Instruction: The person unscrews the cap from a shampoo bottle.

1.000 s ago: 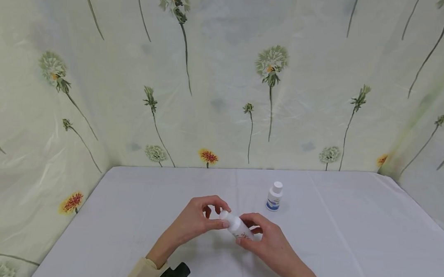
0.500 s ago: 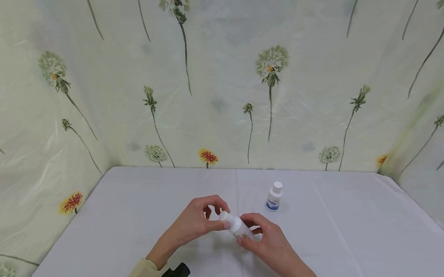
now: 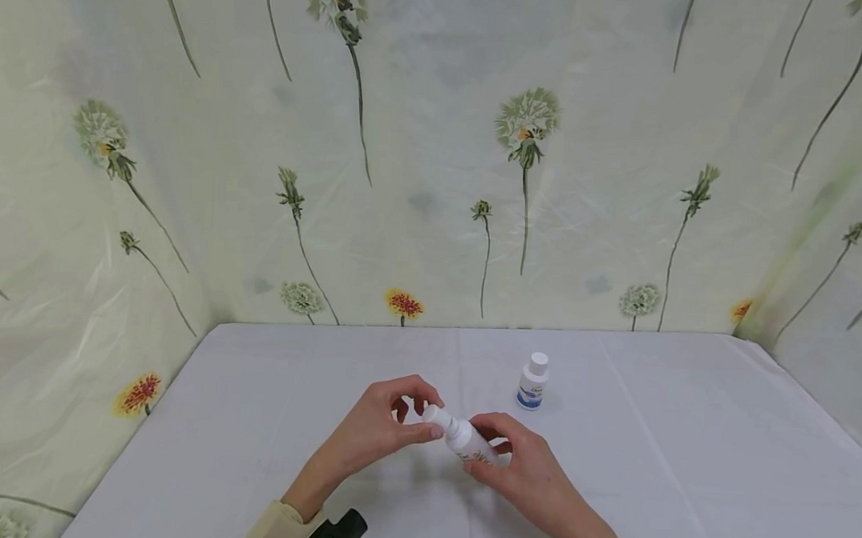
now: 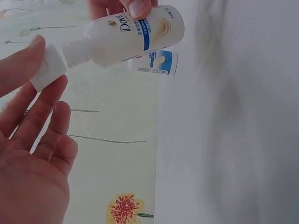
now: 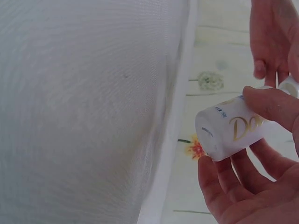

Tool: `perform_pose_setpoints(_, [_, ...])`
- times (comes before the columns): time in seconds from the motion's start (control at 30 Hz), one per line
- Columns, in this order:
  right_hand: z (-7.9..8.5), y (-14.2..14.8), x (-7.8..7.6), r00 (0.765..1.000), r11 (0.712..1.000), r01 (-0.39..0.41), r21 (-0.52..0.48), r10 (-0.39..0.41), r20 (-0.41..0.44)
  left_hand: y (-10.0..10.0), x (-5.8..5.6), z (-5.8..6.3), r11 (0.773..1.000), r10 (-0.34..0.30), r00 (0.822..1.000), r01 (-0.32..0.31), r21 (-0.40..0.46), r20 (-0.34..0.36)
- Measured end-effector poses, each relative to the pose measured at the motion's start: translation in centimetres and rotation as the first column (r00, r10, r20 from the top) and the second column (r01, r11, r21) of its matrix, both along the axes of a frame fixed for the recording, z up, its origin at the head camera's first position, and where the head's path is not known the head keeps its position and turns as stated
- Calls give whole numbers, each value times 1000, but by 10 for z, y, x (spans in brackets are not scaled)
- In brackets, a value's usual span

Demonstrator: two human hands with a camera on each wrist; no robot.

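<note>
A: Doing what with the left hand (image 3: pixel 377 429)?

B: Pinching a small white cap (image 4: pixel 50 70) between thumb and first two fingers, parted no wider than the cap. Bending the last two fingers loosely, clear of it.

A: And with the right hand (image 3: pixel 522 457)?

B: Gripping the white Dove bottle (image 4: pixel 133 37) round its body, thumb on one side, fingers on the other, spread just to the bottle's width.

A: Sealed or uncapped?

B: Uncapped. Showing bare threads at the neck (image 4: pixel 75 51), just beside the cap. Can't tell a narrow gap from light contact there.

A: Held where?

B: Above the middle of the white-covered table (image 3: pixel 310 392), well in from the left and right edges. Tilted, too, with the neck leaning towards the left hand.

A: Seeing anything else on the cloth?

B: Yes, a second bottle (image 3: pixel 532 386), white with a blue lower label and capped. Standing upright beyond the right hand, nearer the back edge, a little right of its centre and well away from both back corners. Touched by neither hand.

A: Wearing anything on the left arm?

B: A cream sleeve (image 3: pixel 282 527), plus a black device (image 3: pixel 342 531) beside the wrist.
</note>
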State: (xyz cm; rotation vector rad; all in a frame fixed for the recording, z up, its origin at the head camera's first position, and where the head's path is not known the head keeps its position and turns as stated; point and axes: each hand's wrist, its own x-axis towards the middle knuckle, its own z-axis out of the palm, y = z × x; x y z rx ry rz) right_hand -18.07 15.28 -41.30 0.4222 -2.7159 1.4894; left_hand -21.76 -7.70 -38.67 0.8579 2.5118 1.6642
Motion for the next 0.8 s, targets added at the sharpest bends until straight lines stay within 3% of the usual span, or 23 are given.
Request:
perform_pose_setpoints(0.23, [0, 0, 1, 999, 999, 27, 19, -27, 32, -2, 0, 0, 1000, -28, 999, 28, -2, 17])
perform_pose_setpoints(0.5, [1, 1, 1, 1000, 1000, 19, -1, -19, -11, -5, -3, -3, 1000, -23, 1000, 22, 9, 20])
perform_pose_setpoints(0.8, [1, 1, 1, 1000, 1000, 17, -12, -17, 4, -5, -3, -5, 1000, -30, 998, 30, 10, 51])
